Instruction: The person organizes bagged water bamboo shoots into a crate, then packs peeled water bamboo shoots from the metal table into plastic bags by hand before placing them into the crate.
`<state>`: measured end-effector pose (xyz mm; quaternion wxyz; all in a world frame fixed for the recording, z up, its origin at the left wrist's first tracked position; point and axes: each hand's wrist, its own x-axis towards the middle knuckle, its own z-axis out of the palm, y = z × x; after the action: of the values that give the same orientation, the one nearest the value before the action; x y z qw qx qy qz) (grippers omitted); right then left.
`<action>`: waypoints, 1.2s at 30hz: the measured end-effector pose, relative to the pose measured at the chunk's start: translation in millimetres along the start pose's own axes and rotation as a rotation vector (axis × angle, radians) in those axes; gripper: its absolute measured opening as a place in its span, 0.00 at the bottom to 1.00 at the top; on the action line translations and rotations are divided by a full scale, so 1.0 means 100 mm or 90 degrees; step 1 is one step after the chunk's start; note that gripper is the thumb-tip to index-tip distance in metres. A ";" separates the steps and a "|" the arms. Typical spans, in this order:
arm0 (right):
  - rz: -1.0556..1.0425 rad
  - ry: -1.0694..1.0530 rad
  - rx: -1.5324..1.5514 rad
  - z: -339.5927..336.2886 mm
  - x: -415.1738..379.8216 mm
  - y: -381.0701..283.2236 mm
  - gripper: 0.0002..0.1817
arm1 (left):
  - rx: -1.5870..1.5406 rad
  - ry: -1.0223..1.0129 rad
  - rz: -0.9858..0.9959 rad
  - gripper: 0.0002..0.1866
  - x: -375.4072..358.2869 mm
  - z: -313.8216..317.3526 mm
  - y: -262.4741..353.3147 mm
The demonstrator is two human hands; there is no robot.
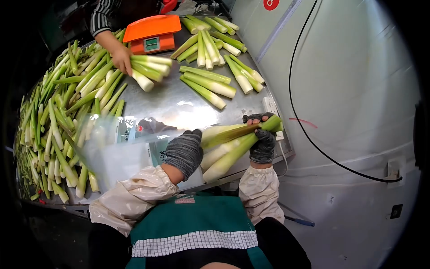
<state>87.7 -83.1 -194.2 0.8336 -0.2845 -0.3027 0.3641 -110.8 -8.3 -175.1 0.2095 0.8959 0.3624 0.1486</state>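
My right hand point(262, 142), in a grey knit glove with bare fingertips, wraps round the green ends of several water bamboo shoots point(229, 154). Their thick white ends point left, towards my other hand. My left hand point(184, 151), gloved the same way, is closed on the edge of a clear plastic bag point(123, 157) with printed labels. The bag spreads left from that fist over the metal table point(179, 107) and looks smeared by motion. The fist is right beside the white ends of the shoots.
A large heap of shoots point(58, 134) covers the table's left side. Several small bunches point(209, 85) lie at the back right. Across the table, a person's hand point(122, 60) grips more shoots near an orange scale point(152, 33). A power strip point(269, 106) sits at the right edge.
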 end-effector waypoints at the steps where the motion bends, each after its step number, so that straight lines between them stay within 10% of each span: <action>1: 0.012 0.005 0.006 -0.05 -0.02 0.07 0.21 | 0.041 -0.075 -0.058 0.11 -0.04 0.03 -0.04; 5: 0.006 -0.005 0.047 -0.17 -0.04 0.18 0.21 | 0.106 -0.368 -0.025 0.13 -0.17 0.13 -0.24; 9: -0.028 -0.023 0.103 -0.17 -0.07 0.26 0.21 | -0.089 -0.149 0.021 0.16 -0.10 0.09 -0.05; 20: 0.067 0.075 0.287 -0.86 -0.34 0.68 0.20 | -0.123 -0.204 0.049 0.16 0.17 0.61 0.08; 28: 0.154 0.446 -0.140 -0.92 -0.50 0.83 0.25 | -0.130 -0.222 0.024 0.13 0.57 0.69 0.10; 36: 0.305 0.430 -0.218 -0.93 -0.70 0.62 0.16 | -0.093 -0.243 0.060 0.13 0.60 0.67 0.00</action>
<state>88.7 -125.8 -319.2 0.7185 -0.5835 0.0048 0.3785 -40.7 16.3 -226.2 0.3317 0.9062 0.2618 0.0116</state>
